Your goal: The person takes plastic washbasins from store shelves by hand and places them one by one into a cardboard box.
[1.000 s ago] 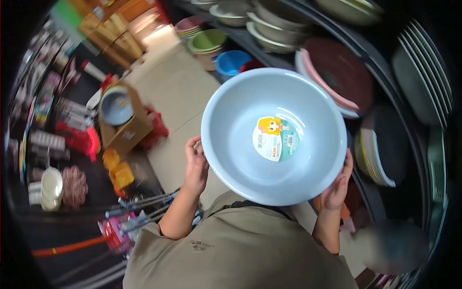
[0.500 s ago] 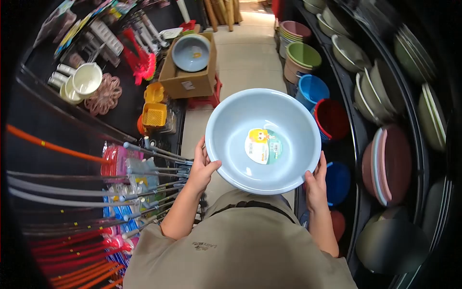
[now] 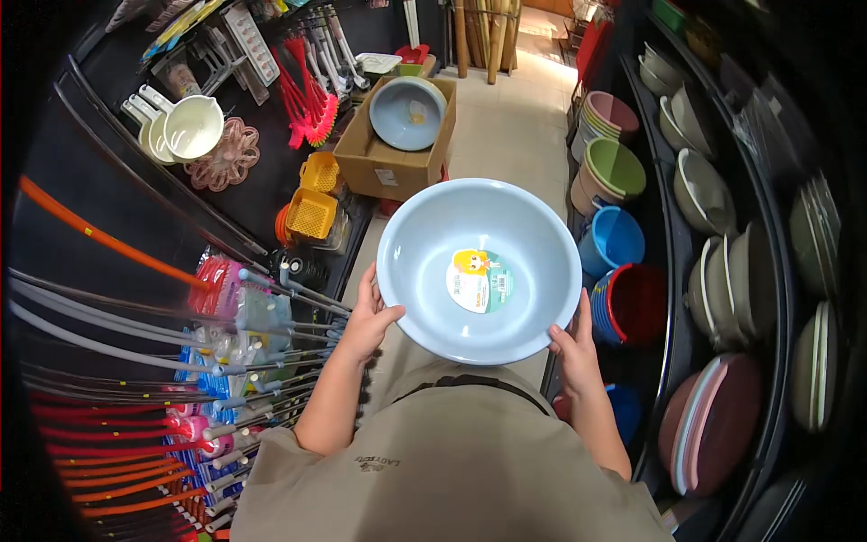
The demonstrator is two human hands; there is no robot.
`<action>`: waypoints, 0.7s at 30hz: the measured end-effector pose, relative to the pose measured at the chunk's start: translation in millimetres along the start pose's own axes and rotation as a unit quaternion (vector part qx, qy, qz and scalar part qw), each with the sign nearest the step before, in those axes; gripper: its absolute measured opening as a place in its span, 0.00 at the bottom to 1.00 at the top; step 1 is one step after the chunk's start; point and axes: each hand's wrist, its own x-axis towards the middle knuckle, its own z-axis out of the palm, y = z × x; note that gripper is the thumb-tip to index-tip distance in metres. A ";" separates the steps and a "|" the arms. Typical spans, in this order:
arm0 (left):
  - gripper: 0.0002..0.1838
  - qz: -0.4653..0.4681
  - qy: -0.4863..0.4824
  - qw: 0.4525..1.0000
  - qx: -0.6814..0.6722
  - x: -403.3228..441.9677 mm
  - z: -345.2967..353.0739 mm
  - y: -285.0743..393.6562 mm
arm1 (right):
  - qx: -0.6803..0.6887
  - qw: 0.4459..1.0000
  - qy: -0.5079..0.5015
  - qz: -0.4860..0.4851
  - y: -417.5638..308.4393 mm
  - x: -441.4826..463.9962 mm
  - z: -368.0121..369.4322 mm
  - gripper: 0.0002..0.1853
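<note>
Fingers (image 3: 368, 287) of the left hand (image 3: 359, 332) are partly curled and gripping the rim of a pale blue basin (image 3: 479, 233), the thumb over the edge and the others against the outer wall. Across from it, the right hand (image 3: 580, 363) has the same kind of hold, thumb at the rim and the other fingers reaching up along the outside.

Largest is the black shelf (image 3: 675, 350) along the right, loaded with bowls and basins. Beside it runs a pale tiled floor (image 3: 492, 135). Next in size is the person's khaki shirt (image 3: 433, 461), at the bottom. The held basin is up in front of the belly, above the floor, its open side facing the camera.

Out to the right, a dark pink basin (image 3: 731, 425) stands on edge. Ahead on the left, a cardboard box (image 3: 366, 167) holds another blue basin (image 3: 395, 133). A red bucket (image 3: 639, 312), a blue bucket (image 3: 623, 242) and a green bucket (image 3: 617, 161) line the right of the aisle, apart from the held basin.

Smaller again are 3 white scoops (image 3: 193, 128), overlapping, and 2 yellow baskets (image 3: 313, 214) near the box. Smallest is the printed label (image 3: 480, 282) inside the held basin.
</note>
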 end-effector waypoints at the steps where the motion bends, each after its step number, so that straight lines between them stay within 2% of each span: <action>1: 0.48 0.005 0.005 1.000 -0.004 11.0 4.1 -1.4 | 0.004 1.000 -0.003 0.003 -2.8 12.9 -3.0 0.46; 9: 0.50 0.015 0.039 0.994 0.102 112.3 25.6 -7.1 | -0.041 0.999 -0.027 -0.003 -19.1 148.7 -18.4 0.45; 13: 0.50 0.042 0.080 0.994 0.063 132.4 19.1 -8.7 | -0.062 0.996 -0.068 -0.006 -21.5 206.5 5.9 0.44; 15: 0.49 0.013 0.134 0.990 0.039 137.4 8.9 -14.1 | -0.073 0.994 -0.086 0.003 -22.5 231.0 21.6 0.44; 21: 0.48 -0.037 0.206 0.977 -0.037 169.3 -39.5 -27.7 | -0.074 0.979 -0.165 0.090 1.9 296.7 77.1 0.47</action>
